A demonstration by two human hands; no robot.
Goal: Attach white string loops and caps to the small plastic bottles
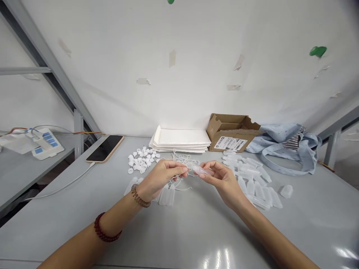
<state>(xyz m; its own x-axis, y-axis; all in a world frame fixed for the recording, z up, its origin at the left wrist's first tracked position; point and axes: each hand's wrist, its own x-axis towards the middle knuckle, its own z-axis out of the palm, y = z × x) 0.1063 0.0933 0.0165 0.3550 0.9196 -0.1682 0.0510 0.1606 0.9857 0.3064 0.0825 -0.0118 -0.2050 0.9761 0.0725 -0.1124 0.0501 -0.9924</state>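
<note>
A translucent white, tapered plastic tube (202, 170) is held in the right hand (223, 177), gripped between the thumb and the bent fingers, with the hand curled only as far as the tube's thickness allows. The tube is carried above the grey tabletop (185, 235), near the middle of the view, and its long axis is laid roughly from right to left, so that one end is enclosed by the right fingers and the other is pointed toward the left hand (165, 173). The left fingertips are pinched together and faced toward that free end, just beside it; a narrow gap seems to be left between them, though contact cannot be ruled out from this angle. Whether anything is held in the left pinch cannot be made out, as the spot between thumb and finger is hidden. The tube is thus nearer to the right hand, by which it is borne, while the left hand is set almost in line with its axis. Behind and below this meeting point, a tangle of thin white cords (183, 158) is spread. A heap of small white plastic caps (142, 158) is placed beyond the left hand, and a loose pile of similar translucent tubes (251, 181) is scattered beside the right hand, on its outer side.
</note>
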